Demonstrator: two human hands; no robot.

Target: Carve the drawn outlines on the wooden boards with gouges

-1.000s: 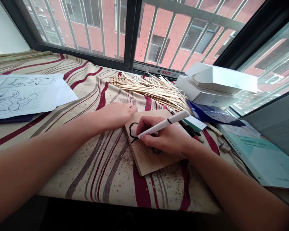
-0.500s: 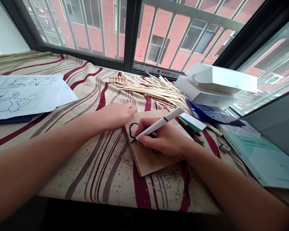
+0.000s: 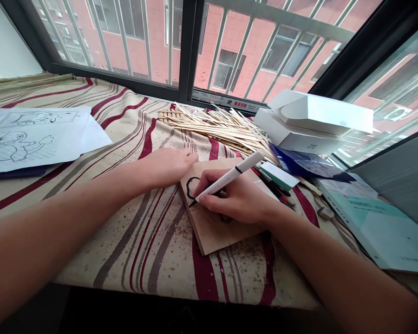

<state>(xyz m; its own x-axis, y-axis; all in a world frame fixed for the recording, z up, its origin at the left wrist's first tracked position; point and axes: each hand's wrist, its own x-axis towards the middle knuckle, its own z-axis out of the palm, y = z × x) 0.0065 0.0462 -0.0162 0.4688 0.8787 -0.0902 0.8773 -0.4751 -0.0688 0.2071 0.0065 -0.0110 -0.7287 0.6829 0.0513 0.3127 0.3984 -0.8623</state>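
A flat wooden board [image 3: 216, 240] lies at an angle on the striped cloth, with black curved lines drawn near its left edge. My right hand [image 3: 235, 197] rests on the board, its fingers closed round a white marker [image 3: 230, 176]. The marker's tip meets the board at the lower end of the black outline. At the board's upper left corner lies my left hand [image 3: 170, 164], palm down, its fingertips touching the corner; the fingers look loosely bent and hold nothing that shows. My right hand covers part of the drawing.
Thin wooden sticks [image 3: 216, 127] lie piled behind the board. To the right are a white box [image 3: 313, 118], several pens [image 3: 273, 185], blue plastic [image 3: 299, 164] and a book [image 3: 379, 222]. Sheets with drawings [image 3: 38, 139] lie at left. Wood crumbs dot the striped cloth [image 3: 125, 250].
The marker's upper end has tilted slightly lower and to the left in my right hand, its tip staying near the same spot. My left hand has not visibly moved.
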